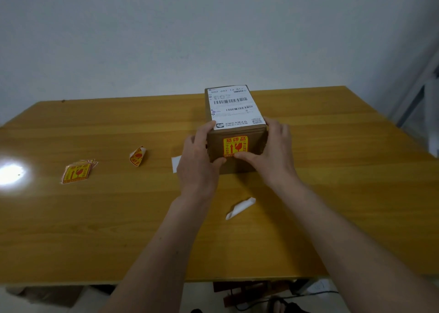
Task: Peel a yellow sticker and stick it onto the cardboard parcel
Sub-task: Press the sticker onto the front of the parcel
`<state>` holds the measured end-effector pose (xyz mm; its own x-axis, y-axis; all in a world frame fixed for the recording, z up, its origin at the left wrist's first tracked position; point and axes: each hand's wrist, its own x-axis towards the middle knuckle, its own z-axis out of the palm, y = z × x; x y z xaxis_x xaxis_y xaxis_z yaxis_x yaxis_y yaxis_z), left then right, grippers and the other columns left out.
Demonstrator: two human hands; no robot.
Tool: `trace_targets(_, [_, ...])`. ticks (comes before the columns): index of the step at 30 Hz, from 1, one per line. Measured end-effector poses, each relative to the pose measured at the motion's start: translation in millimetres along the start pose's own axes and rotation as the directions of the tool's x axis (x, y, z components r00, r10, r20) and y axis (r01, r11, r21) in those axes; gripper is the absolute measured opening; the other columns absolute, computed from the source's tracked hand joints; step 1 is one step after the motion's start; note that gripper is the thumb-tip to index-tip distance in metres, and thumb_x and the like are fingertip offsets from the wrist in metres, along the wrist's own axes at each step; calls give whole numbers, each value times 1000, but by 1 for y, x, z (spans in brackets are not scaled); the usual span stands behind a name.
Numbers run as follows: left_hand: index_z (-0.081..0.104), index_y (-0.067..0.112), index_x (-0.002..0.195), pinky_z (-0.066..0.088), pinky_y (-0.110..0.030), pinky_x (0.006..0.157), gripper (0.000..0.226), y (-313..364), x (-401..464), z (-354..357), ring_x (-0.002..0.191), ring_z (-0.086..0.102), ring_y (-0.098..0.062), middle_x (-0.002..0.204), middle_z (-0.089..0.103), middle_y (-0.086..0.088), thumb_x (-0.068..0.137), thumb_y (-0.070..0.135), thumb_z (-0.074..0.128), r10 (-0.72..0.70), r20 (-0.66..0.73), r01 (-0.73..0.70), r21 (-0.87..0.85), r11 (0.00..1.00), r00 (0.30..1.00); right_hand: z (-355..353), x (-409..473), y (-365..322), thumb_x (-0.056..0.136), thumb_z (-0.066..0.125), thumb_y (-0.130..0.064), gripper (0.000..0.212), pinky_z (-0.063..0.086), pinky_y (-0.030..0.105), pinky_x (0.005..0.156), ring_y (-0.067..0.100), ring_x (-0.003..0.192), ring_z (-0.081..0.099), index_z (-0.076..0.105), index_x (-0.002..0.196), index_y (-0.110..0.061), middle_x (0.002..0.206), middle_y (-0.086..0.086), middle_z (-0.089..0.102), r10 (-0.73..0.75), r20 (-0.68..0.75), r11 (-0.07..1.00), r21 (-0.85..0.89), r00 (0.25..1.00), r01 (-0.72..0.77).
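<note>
A brown cardboard parcel [255, 141] stands on the wooden table [118, 217], a white shipping label [234, 107] on its top. A yellow-and-red sticker [235, 146] lies on the parcel's near face. My left hand [198, 160] holds the parcel's left side, fingers over the top edge and thumb at the sticker's lower left. My right hand [273, 151] clasps the right side, its thumb pressing the sticker's bottom edge.
A small stack of yellow stickers [77, 172] lies at the left. A curled sticker [138, 156] sits nearer the parcel. White backing paper [175, 166] shows behind my left hand, and a curled white backing strip [240, 208] lies in front.
</note>
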<state>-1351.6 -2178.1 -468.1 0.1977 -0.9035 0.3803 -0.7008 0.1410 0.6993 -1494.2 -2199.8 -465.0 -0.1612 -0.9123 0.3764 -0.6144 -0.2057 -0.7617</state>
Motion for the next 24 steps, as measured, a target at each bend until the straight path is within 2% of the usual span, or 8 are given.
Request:
trace_targets(4, [36,36,135,52,-34,85,84,-1,0,-3,112,55,-20,127,50,-3,68,8,80,10,36,-10,5,1000,999,9,-1,-3,57,87,-35,92,36,26,96,20,121,40,36,132,-15,127,6,40,8,-38,992,-124,999,-12])
trace_targets(8, [38,35,131,51,-32,81,82,0,2,-2,110,55,-19,126,51,-3,66,15,83,4,32,-3,-25,1000,999,5,1,1,59,87,-29,90,34,25,98,19,125,38,37,133,-16,129,5,42,18,1,996,-92,1000,-18])
trace_targets(11, [40,35,129,48,-31,79,79,5,2,2,110,55,-20,123,52,-4,65,23,84,-27,-5,26,-41,999,1000,-1,5,2,60,86,-27,84,40,30,99,17,122,41,41,130,-17,127,3,44,32,29,999,-35,999,-31])
trace_targets(16, [42,35,127,53,-38,82,75,0,6,1,105,57,-19,121,56,-3,66,19,82,2,-15,-2,-19,1000,1000,-13,7,8,67,82,-17,66,46,28,85,12,103,49,50,125,-17,122,2,50,13,88,999,39,996,-16])
trace_targets(20, [43,36,124,54,-39,79,72,-4,9,-3,99,59,-18,118,59,-3,67,19,82,27,6,-27,-8,1000,1000,-11,8,6,70,79,-35,60,40,24,77,9,96,46,51,120,-16,111,-4,47,11,83,999,43,996,-14])
trace_targets(24, [43,40,117,55,-45,77,50,-3,15,-1,95,62,-20,113,63,-2,77,37,72,0,-1,0,-49,999,1000,-10,8,4,79,67,-46,45,39,24,73,12,93,50,56,112,-17,106,-3,51,24,45,996,79,999,-28])
